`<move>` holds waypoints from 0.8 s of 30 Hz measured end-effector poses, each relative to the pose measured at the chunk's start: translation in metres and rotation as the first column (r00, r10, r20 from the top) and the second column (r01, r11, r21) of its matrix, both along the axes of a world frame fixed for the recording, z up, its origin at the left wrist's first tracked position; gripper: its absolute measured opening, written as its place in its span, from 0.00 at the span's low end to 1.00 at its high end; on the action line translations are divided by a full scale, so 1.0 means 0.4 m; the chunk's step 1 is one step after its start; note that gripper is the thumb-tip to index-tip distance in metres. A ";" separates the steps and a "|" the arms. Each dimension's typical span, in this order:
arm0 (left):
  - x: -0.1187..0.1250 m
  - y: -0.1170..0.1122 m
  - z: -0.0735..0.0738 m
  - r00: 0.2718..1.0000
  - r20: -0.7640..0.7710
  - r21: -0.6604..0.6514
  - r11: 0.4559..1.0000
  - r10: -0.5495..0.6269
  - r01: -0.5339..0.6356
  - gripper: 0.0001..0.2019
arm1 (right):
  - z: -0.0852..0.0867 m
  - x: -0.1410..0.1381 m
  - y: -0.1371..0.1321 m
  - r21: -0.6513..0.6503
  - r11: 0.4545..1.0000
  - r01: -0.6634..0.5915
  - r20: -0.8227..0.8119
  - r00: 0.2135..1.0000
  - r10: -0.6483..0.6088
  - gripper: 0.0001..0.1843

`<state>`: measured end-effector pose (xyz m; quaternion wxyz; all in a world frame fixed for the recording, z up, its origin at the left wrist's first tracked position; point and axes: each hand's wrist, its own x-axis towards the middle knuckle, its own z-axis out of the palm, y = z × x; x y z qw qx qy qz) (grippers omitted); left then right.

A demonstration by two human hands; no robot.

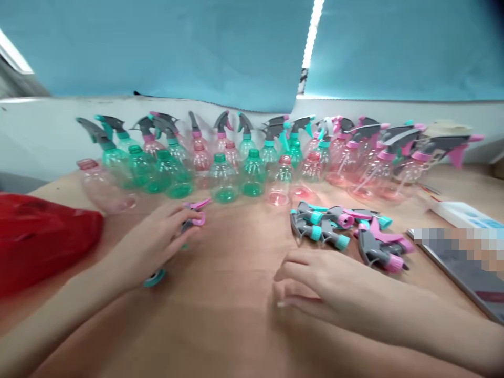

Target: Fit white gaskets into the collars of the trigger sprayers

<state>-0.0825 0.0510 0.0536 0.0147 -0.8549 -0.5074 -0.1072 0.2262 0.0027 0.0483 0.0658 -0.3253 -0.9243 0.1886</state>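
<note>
My left hand pinches a grey spray head with a pink trigger, low over the tabletop, just before the row of green and pink bottles. My right hand rests loosely spread on the wood, holding nothing, near the pile of loose heads. The booklet at right is too blurred to read. A teal cap seems to lie by my left wrist.

Clear glossy plastic bottles, matt plastic trigger heads, smooth wooden table, shiny red plastic bag.
</note>
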 end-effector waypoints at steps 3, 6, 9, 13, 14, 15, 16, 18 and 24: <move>-0.053 0.033 -0.001 0.998 -0.048 0.035 0.998 0.049 -0.047 0.17 | -0.006 -0.084 0.049 -0.086 0.994 -0.063 -0.064 0.996 0.057 0.09; -0.056 0.059 -0.023 0.997 -0.074 -0.020 1.000 -0.009 0.007 0.15 | -0.020 -0.165 0.101 -0.089 0.991 -0.098 -0.128 0.988 0.086 0.09; -0.039 0.077 -0.049 0.996 -0.073 -0.052 0.998 -0.045 0.041 0.14 | -0.042 -0.227 0.139 -0.073 0.994 -0.077 -0.178 0.982 0.063 0.09; -0.026 0.101 -0.065 0.997 -0.035 -0.061 0.996 -0.066 0.064 0.11 | -0.070 -0.269 0.168 -0.074 0.995 -0.062 -0.258 0.965 0.041 0.06; -0.025 0.106 -0.065 0.998 -0.018 -0.059 0.996 -0.066 0.065 0.10 | -0.074 -0.272 0.173 -0.077 0.995 -0.060 -0.277 0.960 0.037 0.06; -0.023 0.108 -0.065 0.998 0.003 -0.057 0.996 -0.069 0.069 0.09 | -0.077 -0.274 0.177 -0.081 0.995 -0.055 -0.295 0.955 0.029 0.05; -0.021 0.106 -0.063 0.997 0.029 -0.056 0.996 -0.073 0.075 0.09 | -0.077 -0.273 0.180 -0.084 0.995 -0.047 -0.312 0.950 0.019 0.05; -0.012 0.089 -0.059 0.992 0.093 -0.050 0.995 -0.085 0.090 0.09 | -0.071 -0.267 0.179 -0.080 0.997 -0.014 -0.344 0.939 -0.015 0.05; 0.051 -0.081 -0.075 0.869 0.480 0.021 0.993 -0.115 0.119 0.09 | -0.010 -0.209 0.098 0.060 0.992 0.110 -0.458 0.886 -0.071 0.05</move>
